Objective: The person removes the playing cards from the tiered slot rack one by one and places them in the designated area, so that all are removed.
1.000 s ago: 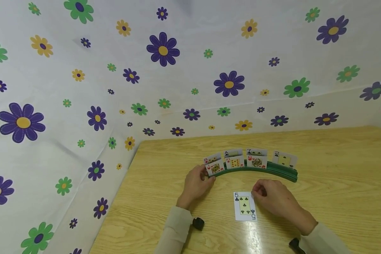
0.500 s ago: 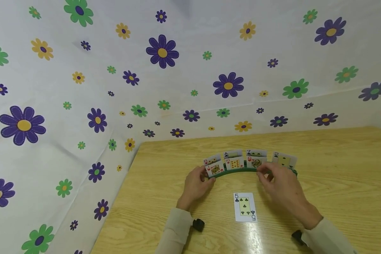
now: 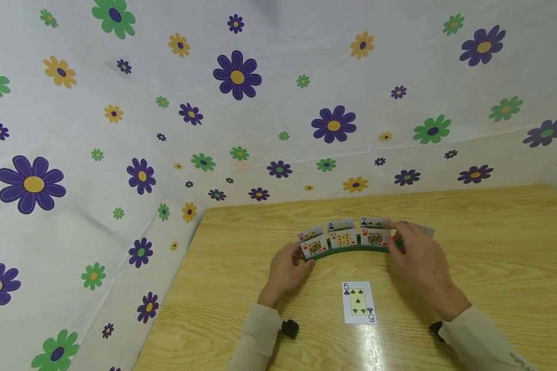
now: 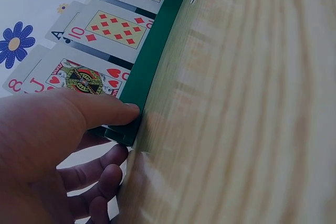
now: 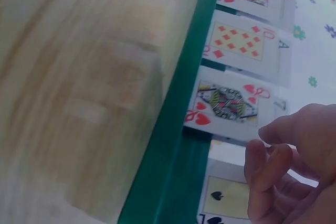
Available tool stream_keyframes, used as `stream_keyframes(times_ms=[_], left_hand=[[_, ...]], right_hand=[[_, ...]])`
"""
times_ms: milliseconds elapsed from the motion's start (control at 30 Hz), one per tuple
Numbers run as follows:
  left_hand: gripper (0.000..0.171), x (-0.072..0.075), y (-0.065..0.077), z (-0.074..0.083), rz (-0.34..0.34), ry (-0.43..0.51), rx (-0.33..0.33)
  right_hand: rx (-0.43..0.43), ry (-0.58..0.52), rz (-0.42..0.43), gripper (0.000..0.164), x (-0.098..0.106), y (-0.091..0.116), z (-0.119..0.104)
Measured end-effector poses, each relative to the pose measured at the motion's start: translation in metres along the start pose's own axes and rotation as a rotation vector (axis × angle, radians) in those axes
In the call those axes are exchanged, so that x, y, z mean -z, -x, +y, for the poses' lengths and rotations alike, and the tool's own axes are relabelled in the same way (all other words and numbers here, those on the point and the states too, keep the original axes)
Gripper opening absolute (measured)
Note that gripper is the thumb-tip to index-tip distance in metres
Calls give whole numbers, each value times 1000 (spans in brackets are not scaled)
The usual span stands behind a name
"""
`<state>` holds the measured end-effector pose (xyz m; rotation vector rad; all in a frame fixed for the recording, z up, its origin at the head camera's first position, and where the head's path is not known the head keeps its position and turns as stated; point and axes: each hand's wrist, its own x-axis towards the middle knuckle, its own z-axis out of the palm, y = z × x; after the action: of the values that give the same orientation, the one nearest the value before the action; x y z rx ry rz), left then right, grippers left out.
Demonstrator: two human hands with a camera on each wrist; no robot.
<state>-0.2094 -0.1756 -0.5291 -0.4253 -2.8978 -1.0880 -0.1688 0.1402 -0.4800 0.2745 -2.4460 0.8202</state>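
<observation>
L HAND [image 3: 284, 273] GRIPS RACK, R HAND [image 3: 420, 265] UP AT QUEEN OF HEARTS [image 5: 228, 103]!

Nearest: 5 of clubs [image 3: 358, 303], flat & face up on wooden table [image 3: 241, 232]. Just beyond, L hand's clamped on L end of curved green card rack [image 4: 146, 66], thumb in front, fingers curled behind. R hand's at rack's R part, fingers bent, tips by R edge of queen & 7 [image 3: 375, 223] behind it; can't tell if they're pinching. Front row also has jack of hearts [image 4: 81, 80] & 10 of diamonds [image 3: 343, 238]. Back row, L to R: 8 [image 3: 310, 233], ace [image 3: 341, 224], 7, spade card [image 5: 228, 195], partly hidden. Far back: flowered wall covering [image 3: 269, 51].
</observation>
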Motion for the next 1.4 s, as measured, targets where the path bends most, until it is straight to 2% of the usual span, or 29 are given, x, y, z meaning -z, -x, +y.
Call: stream_keyframes(times_ms=[200,400,600,833,1100,1200,1400], left_hand=[[27,1,0,1,-4,-6,3],[27,1,-1,1,-3,-1,6],[27,0,-1,2,-4,6,15],[29,0,-1,2,-6,15,14],[28,1,0,2,5,16,11],[28,1,0,3,7,17,16],[28,2,0,3,2,10,17]], right_hand=[[-37,6,-22,16,0,3,5],[-49,-19,-12,12,-1,1,4],[-77,-52,-46,10,6,2,2],[-170,-154,-96,12,19,8,2],[-149,-201,-88,14,27,9,3],[-177,-239,-143,13,31,11,6],[-278,-261,-338,16,36,16,15]])
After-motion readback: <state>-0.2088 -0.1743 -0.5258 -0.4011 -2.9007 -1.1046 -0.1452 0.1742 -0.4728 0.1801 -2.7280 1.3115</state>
